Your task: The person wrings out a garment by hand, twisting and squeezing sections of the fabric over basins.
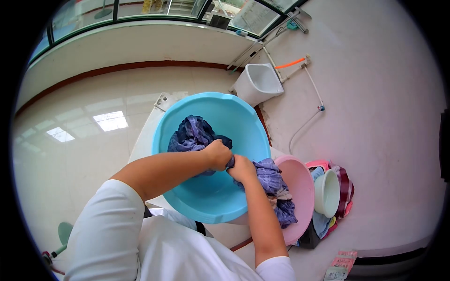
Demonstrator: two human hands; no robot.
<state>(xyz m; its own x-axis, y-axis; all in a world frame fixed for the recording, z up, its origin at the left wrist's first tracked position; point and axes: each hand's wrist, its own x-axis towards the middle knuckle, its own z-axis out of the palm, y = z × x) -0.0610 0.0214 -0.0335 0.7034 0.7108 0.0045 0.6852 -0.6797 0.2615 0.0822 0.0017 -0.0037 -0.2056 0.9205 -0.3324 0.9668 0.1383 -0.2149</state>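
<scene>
Both hands grip a purple-blue patterned cloth (pixel 192 133) over a large light-blue basin (pixel 251 124). My left hand (pixel 218 154) is closed around the cloth, with a bunched part lying in the basin to its left. Close beside it, my right hand (pixel 243 168) is a fist around the same cloth. From there the fabric runs right, over the basin's rim, and its end hangs into a pink basin (pixel 302 187). The stretch between the two fists is narrow and bunched. Whether water stands in the blue basin I cannot tell.
A pale green bowl (pixel 327 192) rests on a pile of clothes (pixel 344 187) right of the pink basin. A white mop sink (pixel 260 79) stands by the wall below an orange hose (pixel 290 62). The blue basin rests on a white surface (pixel 145 133). Windows (pixel 159 9) line the far side.
</scene>
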